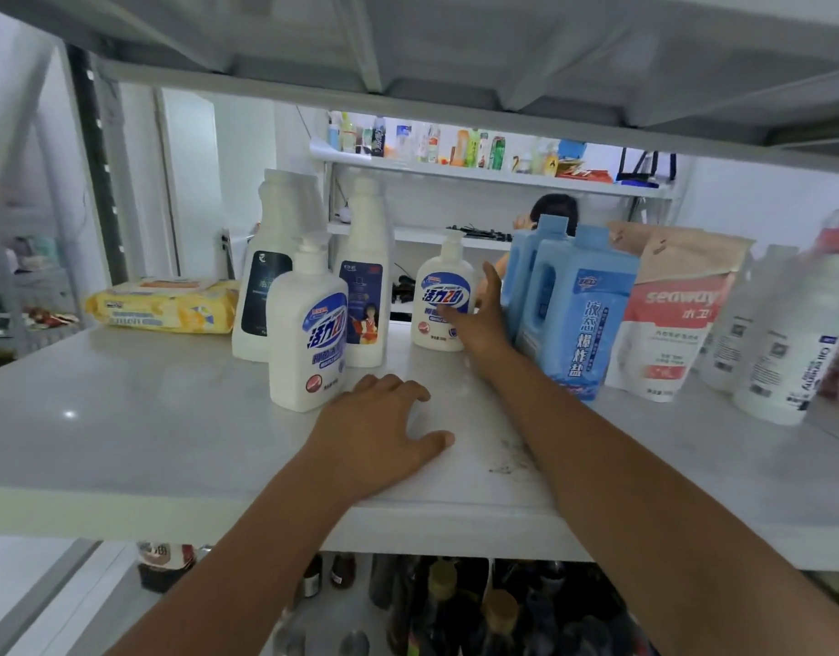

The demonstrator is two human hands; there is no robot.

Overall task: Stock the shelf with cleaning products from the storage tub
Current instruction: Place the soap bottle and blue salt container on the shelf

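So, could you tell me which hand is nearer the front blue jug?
Right. The right hand is just left of the front blue jug; the left hand rests on the shelf further left, near its front edge.

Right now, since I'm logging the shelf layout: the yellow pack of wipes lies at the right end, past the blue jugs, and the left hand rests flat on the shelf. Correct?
No: the head view shows the yellow pack of wipes at the left end, beside the tall white bottles, not past the blue jugs. The left hand does rest flat on the shelf.
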